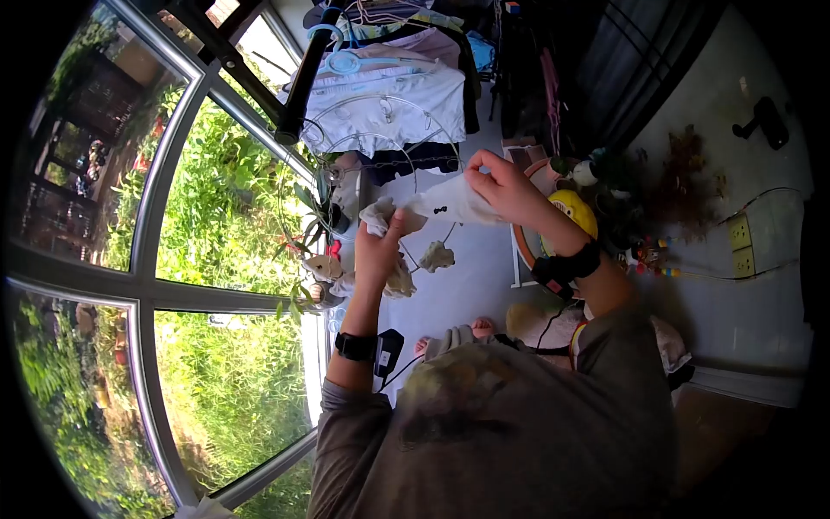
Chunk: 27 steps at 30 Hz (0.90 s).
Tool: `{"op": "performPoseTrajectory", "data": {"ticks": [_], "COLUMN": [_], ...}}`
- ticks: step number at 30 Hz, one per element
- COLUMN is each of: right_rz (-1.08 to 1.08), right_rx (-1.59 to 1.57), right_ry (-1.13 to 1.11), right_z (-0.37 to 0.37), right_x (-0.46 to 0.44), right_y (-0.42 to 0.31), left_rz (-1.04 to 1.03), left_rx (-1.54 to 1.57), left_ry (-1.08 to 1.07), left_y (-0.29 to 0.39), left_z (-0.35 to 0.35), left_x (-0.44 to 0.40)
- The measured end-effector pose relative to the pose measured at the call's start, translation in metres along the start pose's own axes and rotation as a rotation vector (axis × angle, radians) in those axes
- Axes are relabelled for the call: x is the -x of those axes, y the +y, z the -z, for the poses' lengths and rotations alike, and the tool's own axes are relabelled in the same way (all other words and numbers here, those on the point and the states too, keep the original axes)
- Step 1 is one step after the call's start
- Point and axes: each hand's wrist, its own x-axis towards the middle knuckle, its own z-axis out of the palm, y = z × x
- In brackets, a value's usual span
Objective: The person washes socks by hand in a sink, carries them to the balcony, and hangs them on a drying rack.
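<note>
A tall window [216,199] in a metal frame fills the left side, with sunlit greenery beyond the glass. Opposite it is a pale wall [735,320] with yellow sockets [740,246]. Between them runs a smooth, pale grey floor [484,281], seen from above. The person wears a dull brown-grey shirt [527,424], and bare toes show below it on the floor. At the far end, light-coloured clothes [398,99] hang close together beneath a black rail [304,82]. A bright yellow object [574,212] sits just beyond the right forearm.

Both arms reach forward, a black watch [355,347] on the left wrist and a black band [566,270] on the right. Between the hands, above the floor, is a thin white cloth [462,201]. The right hand [506,190] is closed in a pinch, thumb against forefinger, on its upper edge. The left hand [379,249] is curled closed around a bunched white part, thumb pressed up; its other fingertips are hidden. A small crumpled pale cloth [437,257] hangs near the left hand. Tiny dark marks [440,210] dot the white cloth.
</note>
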Motion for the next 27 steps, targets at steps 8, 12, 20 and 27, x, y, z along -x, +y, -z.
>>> {"op": "performPoseTrajectory", "data": {"ticks": [8,12,20,27], "right_rz": [-0.35,-0.39,-0.602,-0.147], "right_rx": [-0.066,-0.317,-0.379,0.491], "right_ry": [-0.194,-0.144,-0.079,0.187], "right_z": [-0.023,-0.021,-0.007,0.001], "right_x": [-0.008,-0.001,0.041,0.059], "right_y": [-0.009,0.009,0.071,0.079], "left_rz": [-0.028,0.084,0.15,0.303], "left_rx": [0.12,0.124,0.269,0.567], "left_ry": [0.007,-0.039,-0.215,-0.449], "left_y": [-0.012,-0.007,0.006,0.026], "left_z": [0.019,0.013,0.0,0.002], "left_x": [0.008,0.016,0.023,0.032]}}
